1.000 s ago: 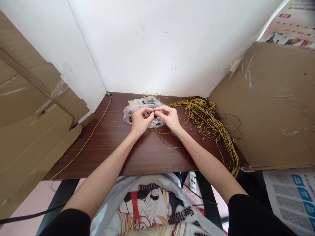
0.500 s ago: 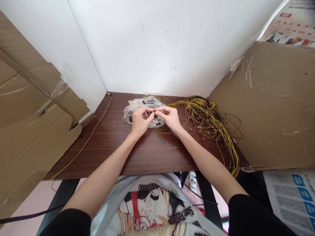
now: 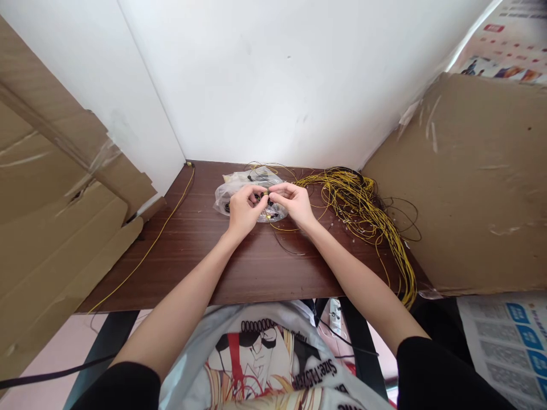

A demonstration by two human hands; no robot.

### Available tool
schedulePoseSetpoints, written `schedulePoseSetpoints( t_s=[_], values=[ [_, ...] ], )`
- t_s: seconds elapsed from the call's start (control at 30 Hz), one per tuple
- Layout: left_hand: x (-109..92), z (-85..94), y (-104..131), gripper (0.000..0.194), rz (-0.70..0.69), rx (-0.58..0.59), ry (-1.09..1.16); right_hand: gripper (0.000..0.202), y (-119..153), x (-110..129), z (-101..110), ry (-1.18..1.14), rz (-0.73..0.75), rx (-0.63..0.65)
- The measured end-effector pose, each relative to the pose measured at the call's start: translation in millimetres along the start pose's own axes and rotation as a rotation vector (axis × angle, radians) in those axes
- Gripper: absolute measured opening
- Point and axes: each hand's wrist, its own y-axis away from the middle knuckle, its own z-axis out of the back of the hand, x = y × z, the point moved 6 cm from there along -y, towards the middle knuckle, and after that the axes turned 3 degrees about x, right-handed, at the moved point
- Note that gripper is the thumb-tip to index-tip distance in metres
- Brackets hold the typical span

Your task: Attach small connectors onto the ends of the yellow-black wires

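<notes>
Fingertips of my left hand [image 3: 245, 206] and my right hand [image 3: 296, 204] meet over a clear plastic bag [image 3: 222, 196] on the table. Between them is a small yellow-and-black part [image 3: 265, 194], pinched by the left thumb and forefinger. My right thumb and forefinger are closed against its right side; what exactly they grip is too small to make out. A thin yellow wire [image 3: 284, 229] and a dark wire [image 3: 284, 247] hang below the hands. Small dark and yellow pieces lie in the bag, partly hidden by my fingers.
A large tangled bundle of yellow and black wires [image 3: 363, 205] lies at the right and droops over the table's front edge. One yellow wire [image 3: 164, 225] runs along the left side. Cardboard panels [image 3: 478, 188] flank the brown table [image 3: 188, 267], with a white wall [image 3: 265, 85] behind.
Both hands stay in nearly the same place. The right fingertips have shifted slightly, and the yellow-and-black part shows a little more. The hanging dark wire has moved slightly.
</notes>
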Motion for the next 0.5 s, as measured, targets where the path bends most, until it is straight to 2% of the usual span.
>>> schedulePoseSetpoints(
  t_s=[0.5],
  values=[
    [0.6,-0.7,-1.6,0.011,0.000,0.007,0.027,0.025,0.7,4.1,2.0,0.087,-0.019,0.000]
  ],
)
